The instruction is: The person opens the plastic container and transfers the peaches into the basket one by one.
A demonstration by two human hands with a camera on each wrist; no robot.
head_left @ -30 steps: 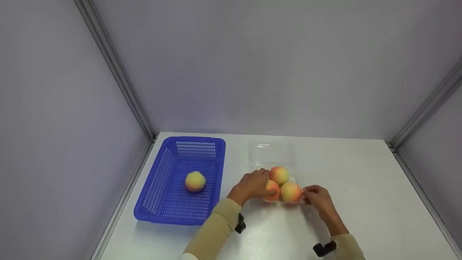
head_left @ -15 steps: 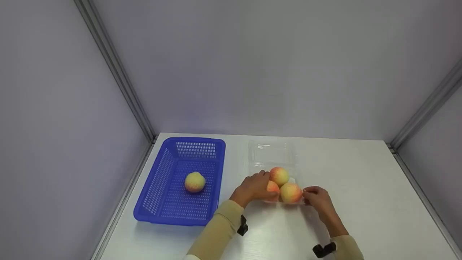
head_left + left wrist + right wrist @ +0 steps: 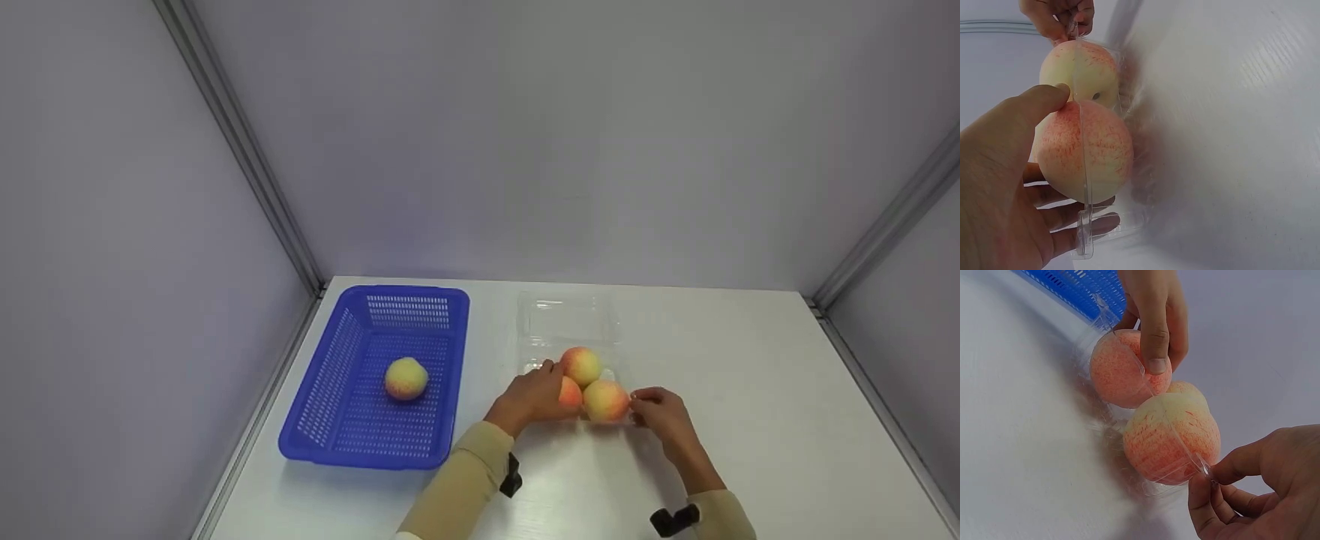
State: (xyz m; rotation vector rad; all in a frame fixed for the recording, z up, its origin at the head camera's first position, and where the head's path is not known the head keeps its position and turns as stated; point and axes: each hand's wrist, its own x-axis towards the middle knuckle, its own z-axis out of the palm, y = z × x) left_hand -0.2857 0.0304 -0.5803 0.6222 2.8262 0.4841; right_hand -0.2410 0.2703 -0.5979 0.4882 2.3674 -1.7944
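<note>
A clear plastic clamshell container [image 3: 568,319] lies on the table with its lid folded back toward the far wall. Three red-and-yellow peaches sit in its near half: a back peach [image 3: 582,364], a front-right peach [image 3: 606,401] and a front-left peach [image 3: 1085,154]. My left hand [image 3: 534,397] holds the front-left peach, thumb on top and fingers around its far side, covering much of it in the head view. At the container's near right corner, my right hand [image 3: 1264,486] pinches the thin plastic rim between thumb and fingertips, close beside the front-right peach.
To the left stands a blue perforated plastic basket [image 3: 300,420] holding a single peach [image 3: 406,378]. The white table [image 3: 750,360] is bordered by grey walls at the back and both sides.
My left hand and forearm have shifted slightly right and toward me, over the front-left peach. My right hand keeps its pinch on the rim; the basket and its peach stay put.
</note>
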